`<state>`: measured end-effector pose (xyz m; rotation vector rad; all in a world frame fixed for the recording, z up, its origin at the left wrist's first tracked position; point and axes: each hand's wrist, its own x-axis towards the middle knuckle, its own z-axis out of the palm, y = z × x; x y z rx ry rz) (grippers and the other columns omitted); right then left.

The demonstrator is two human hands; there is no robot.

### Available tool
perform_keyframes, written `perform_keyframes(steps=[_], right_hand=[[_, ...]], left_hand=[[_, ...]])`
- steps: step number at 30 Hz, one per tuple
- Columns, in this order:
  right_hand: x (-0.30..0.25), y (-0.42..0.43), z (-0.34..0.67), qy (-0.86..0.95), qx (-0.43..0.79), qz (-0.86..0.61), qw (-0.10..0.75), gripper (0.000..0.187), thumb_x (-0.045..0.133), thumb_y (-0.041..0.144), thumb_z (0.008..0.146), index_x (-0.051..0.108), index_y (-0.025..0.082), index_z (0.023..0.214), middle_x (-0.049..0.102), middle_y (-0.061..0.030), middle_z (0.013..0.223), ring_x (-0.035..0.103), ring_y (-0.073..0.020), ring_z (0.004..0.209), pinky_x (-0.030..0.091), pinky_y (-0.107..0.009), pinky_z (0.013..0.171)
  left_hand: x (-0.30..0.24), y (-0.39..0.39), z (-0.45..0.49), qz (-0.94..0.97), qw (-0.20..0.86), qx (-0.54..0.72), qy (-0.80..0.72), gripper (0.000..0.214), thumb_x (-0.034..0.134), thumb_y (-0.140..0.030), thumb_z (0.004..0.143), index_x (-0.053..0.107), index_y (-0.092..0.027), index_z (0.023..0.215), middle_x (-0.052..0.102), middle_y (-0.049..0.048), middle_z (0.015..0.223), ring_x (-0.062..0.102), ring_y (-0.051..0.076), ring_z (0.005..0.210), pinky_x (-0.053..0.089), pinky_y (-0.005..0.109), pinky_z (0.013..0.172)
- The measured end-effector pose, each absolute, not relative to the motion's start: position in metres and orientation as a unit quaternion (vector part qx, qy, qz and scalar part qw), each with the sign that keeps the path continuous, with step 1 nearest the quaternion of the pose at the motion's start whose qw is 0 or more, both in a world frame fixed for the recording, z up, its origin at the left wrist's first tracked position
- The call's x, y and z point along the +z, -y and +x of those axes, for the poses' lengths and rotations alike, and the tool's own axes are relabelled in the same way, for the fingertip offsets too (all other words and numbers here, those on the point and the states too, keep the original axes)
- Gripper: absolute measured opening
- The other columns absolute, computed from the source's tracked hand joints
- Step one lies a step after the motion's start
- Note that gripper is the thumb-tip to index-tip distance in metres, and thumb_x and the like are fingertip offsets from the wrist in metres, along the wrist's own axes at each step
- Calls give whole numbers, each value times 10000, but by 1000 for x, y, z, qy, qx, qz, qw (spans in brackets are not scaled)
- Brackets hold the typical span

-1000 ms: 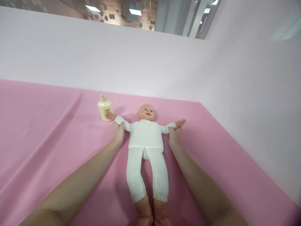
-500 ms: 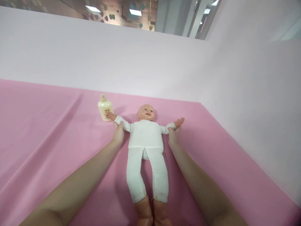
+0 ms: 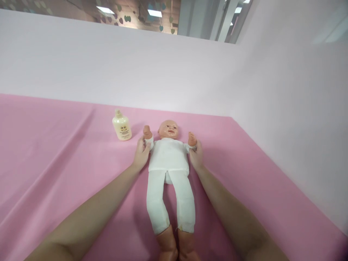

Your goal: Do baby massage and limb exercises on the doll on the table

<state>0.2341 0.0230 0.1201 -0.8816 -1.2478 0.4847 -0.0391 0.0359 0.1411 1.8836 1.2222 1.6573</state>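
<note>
A baby doll (image 3: 169, 156) in a white top and trousers lies on its back, its head away from me and its bare feet at the lower edge of the view. My left hand (image 3: 141, 152) is closed round the doll's sleeved arm on the left, just below the doll's hand. On the other side, my right hand (image 3: 196, 153) grips the doll's other arm near the cuff. Both doll arms are bent upward, close to its shoulders. Some of my fingers are hidden behind the sleeves.
A pale yellow pump bottle (image 3: 121, 127) with a printed label stands left of the doll's head. Pink cloth (image 3: 67, 174) with a long crease covers the surface. White walls (image 3: 122, 69) rise behind and at the right, below a window (image 3: 136, 16).
Both doll arms have come inward and up from an outstretched position, my hands moving with them. The pump bottle, partly covered before by the doll's hand, now shows fully.
</note>
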Motion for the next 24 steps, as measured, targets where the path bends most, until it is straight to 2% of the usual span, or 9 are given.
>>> perform_keyframes(steps=[3, 9, 24], right_hand=[[116, -26, 235, 597, 183, -420, 659, 618, 465, 104, 777, 605, 233, 1365, 649, -62, 1386, 591, -215, 1290, 446, -443, 1160], [110, -31, 237, 676, 108, -441, 580, 621, 423, 38, 705, 720, 251, 1208, 705, -52, 1228, 594, -240, 1204, 449, -453, 1131], [113, -27, 236, 664, 124, -438, 594, 592, 442, 60, 729, 702, 244, 1228, 701, -58, 1239, 607, -240, 1203, 457, -446, 1129]], left_hand=[[146, -32, -35, 711, 142, 542, -425, 465, 557, -435, 976, 550, -232, 1393, 610, 124, 1357, 559, 286, 1279, 440, 485, 1124], [146, -35, -33, 776, 85, 463, -421, 400, 509, -313, 963, 622, -250, 1341, 629, 103, 1338, 545, 285, 1283, 393, 532, 1171], [145, -34, -33, 757, 106, 486, -424, 426, 530, -370, 971, 593, -233, 1370, 610, 125, 1368, 533, 301, 1315, 388, 538, 1176]])
